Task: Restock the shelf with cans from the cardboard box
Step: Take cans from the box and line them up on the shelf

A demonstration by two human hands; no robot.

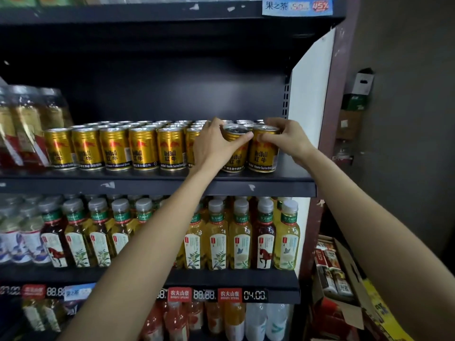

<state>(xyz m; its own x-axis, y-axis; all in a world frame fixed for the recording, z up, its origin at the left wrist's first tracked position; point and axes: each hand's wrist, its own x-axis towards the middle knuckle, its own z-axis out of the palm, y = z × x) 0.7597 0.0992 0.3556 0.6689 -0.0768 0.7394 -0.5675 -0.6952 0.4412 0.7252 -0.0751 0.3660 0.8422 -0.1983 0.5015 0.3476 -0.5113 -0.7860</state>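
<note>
Left hand [216,143] gripping can [235,153], arm outstretched

A dark metal shelving unit [157,185] fills most of the view, its back panel [172,89] nearly black and dimly lit. A white side panel [310,94] closes its right end, fixed to a maroon upright [341,70]. Beyond it stands a plain grey wall [413,143] in shadow. Lower tiers carry rows of bottled tea [241,235] with green-banded labels. Red and digital price tags [230,294] line the bottom shelf edge. A blue paper sign [296,6] hangs from the top shelf edge.
</note>
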